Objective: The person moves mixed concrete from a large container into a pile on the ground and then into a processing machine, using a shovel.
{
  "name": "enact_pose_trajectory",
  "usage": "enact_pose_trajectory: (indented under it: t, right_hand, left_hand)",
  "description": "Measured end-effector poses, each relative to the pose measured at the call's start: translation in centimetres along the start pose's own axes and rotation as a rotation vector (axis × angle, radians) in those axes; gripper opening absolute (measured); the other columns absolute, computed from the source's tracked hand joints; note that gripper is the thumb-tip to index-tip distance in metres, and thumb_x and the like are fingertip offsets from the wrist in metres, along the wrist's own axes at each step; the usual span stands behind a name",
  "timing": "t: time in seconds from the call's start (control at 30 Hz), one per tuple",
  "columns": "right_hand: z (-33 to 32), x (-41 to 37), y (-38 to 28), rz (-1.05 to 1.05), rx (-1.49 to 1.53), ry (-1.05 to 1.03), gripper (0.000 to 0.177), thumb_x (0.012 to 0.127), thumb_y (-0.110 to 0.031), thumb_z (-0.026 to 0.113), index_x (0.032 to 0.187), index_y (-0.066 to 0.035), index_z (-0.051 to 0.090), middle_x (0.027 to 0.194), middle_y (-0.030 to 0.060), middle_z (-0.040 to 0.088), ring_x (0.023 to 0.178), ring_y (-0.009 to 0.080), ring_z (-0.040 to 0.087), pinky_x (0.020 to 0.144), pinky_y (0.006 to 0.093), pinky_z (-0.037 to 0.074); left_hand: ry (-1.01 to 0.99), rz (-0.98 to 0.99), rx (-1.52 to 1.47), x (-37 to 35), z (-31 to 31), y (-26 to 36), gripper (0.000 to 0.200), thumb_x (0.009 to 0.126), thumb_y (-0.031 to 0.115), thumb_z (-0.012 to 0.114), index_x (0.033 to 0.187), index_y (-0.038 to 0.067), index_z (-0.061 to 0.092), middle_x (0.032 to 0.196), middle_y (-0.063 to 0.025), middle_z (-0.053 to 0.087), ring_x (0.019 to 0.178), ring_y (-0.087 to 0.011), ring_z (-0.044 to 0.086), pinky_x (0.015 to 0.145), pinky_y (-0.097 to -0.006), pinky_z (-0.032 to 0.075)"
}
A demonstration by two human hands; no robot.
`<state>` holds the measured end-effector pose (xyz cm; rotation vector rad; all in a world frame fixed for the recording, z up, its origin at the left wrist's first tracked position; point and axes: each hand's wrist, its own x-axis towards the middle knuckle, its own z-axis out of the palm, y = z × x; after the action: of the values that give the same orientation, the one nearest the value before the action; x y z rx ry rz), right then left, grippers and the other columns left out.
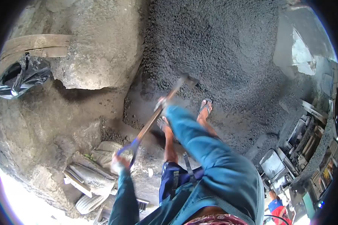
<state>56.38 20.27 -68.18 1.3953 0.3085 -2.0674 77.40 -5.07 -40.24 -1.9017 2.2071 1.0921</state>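
Note:
A shovel (150, 123) with a wooden shaft and a blue D-shaped grip slants across the middle of the view. My left hand (119, 163), slightly blurred, is closed on the blue grip at the lower end. Farther up, my right hand (161, 104) wraps round the shaft near the blade. The shovel's blade (187, 77) is smeared by motion and sits against a heap of dark grey, crumbly gravel-like mix (214, 41). Part of the blade is hidden by the grey material. Both my feet, in sandals, stand at the heap's near edge.
A large rough stone-like block (101, 45) borders the heap on the left. Beside it lie a black plastic bag (22, 77) and a wooden board (37, 45). A tyre (90, 203) is at lower left. Stacked metal and wooden pieces (296, 138) line the right; a person (279, 210) is at lower right.

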Motion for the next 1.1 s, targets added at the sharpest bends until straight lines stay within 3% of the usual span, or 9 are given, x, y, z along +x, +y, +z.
enact_pose_trajectory:
  t: [0.03, 0.1, 0.37, 0.63, 0.7, 0.83, 0.97, 1.03, 1.1]
  right_hand:
    - [-3.4, 4.5, -5.0, 0.033, -0.042, -0.185, 0.007, 0.098, -0.015, 0.056, 0.098, -0.009, 0.055, 0.076, 0.0154, 0.055, 0.064, 0.0310, 0.058, 0.062, 0.0505, 0.054]
    - [-1.2, 1.3, -6.3, -0.081, -0.052, 0.044, 0.013, 0.097, -0.015, 0.059, 0.108, -0.009, 0.054, 0.072, 0.0158, 0.051, 0.067, 0.0282, 0.057, 0.068, 0.0580, 0.052]
    - [-5.6, -9.4, -2.1, -0.267, 0.090, 0.227, 0.015, 0.088, -0.010, 0.066, 0.095, -0.011, 0.052, 0.081, 0.0067, 0.054, 0.062, 0.0240, 0.054, 0.059, 0.0477, 0.054]
    - [-11.8, -35.1, -13.2, -0.693, 0.267, 0.328, 0.019, 0.084, -0.003, 0.065, 0.097, -0.013, 0.056, 0.082, 0.0049, 0.056, 0.063, 0.0250, 0.056, 0.059, 0.0473, 0.051]
    - [-10.5, -44.4, -17.5, -0.863, 0.412, 0.194, 0.018, 0.084, -0.001, 0.064, 0.095, -0.013, 0.056, 0.080, 0.0042, 0.056, 0.064, 0.0244, 0.056, 0.063, 0.0482, 0.052]
    - [-10.9, -60.1, -27.3, -1.301, 0.387, -0.253, 0.007, 0.086, -0.008, 0.060, 0.082, -0.010, 0.053, 0.070, 0.0034, 0.051, 0.064, 0.0233, 0.054, 0.067, 0.0450, 0.050]
    - [-11.0, -75.7, -33.3, -1.695, 0.398, -0.470, 0.011, 0.085, -0.011, 0.061, 0.079, -0.011, 0.052, 0.068, 0.0036, 0.050, 0.063, 0.0223, 0.054, 0.065, 0.0422, 0.049]
    - [-13.7, -80.9, -35.1, -1.740, 0.607, -0.446, 0.010, 0.086, -0.013, 0.061, 0.082, -0.011, 0.052, 0.069, 0.0034, 0.052, 0.062, 0.0217, 0.054, 0.065, 0.0407, 0.050]
    - [-19.1, -83.4, -34.9, -1.722, 0.562, -0.519, 0.010, 0.088, -0.015, 0.060, 0.084, -0.011, 0.051, 0.071, 0.0024, 0.053, 0.061, 0.0209, 0.054, 0.063, 0.0408, 0.051]
  left_hand:
    - [-0.014, 0.082, -0.366, 0.0, 6.1, 1.3, 0.031, 0.095, 0.037, 0.060, 0.078, 0.011, 0.058, 0.060, -0.0019, 0.051, 0.043, -0.0144, 0.042, 0.038, -0.0304, 0.033]
    - [0.010, -0.007, -0.430, 0.1, 8.1, 1.6, 0.034, 0.096, 0.038, 0.059, 0.076, 0.011, 0.055, 0.059, -0.0014, 0.050, 0.044, -0.0135, 0.043, 0.038, -0.0294, 0.034]
    - [-0.037, -0.175, -0.495, -1.0, 3.2, -3.7, 0.048, 0.089, 0.054, 0.064, 0.068, 0.018, 0.041, 0.055, 0.0034, 0.038, 0.042, -0.0120, 0.040, 0.036, -0.0293, 0.030]
    - [-0.690, -0.305, -0.375, -9.2, 9.8, 0.9, 0.060, 0.091, 0.064, 0.051, 0.059, 0.014, 0.043, 0.043, -0.0067, 0.041, 0.033, -0.0227, 0.039, 0.032, -0.0384, 0.034]
    - [-0.841, -0.158, -0.407, -14.3, 13.7, 6.7, 0.058, 0.091, 0.063, 0.050, 0.063, 0.012, 0.046, 0.045, -0.0058, 0.042, 0.034, -0.0221, 0.040, 0.032, -0.0393, 0.036]
    - [-1.282, 0.244, -0.586, -29.7, 16.3, 23.5, 0.044, 0.091, 0.048, 0.053, 0.072, 0.009, 0.051, 0.057, -0.0050, 0.049, 0.044, -0.0185, 0.049, 0.038, -0.0329, 0.041]
    - [-1.460, 1.067, -0.678, -45.3, 14.4, 35.3, 0.043, 0.092, 0.046, 0.057, 0.085, 0.003, 0.059, 0.070, -0.0084, 0.061, 0.056, -0.0180, 0.057, 0.050, -0.0310, 0.047]
    - [-1.271, 1.977, -0.812, -52.7, 11.7, 39.3, 0.041, 0.085, 0.039, 0.067, 0.086, -0.002, 0.063, 0.074, -0.0110, 0.064, 0.063, -0.0230, 0.061, 0.055, -0.0357, 0.050]
    - [-1.240, 2.437, -1.000, -58.9, 9.0, 40.1, 0.039, 0.081, 0.041, 0.073, 0.077, 0.003, 0.063, 0.071, -0.0086, 0.059, 0.067, -0.0286, 0.061, 0.065, -0.0429, 0.050]
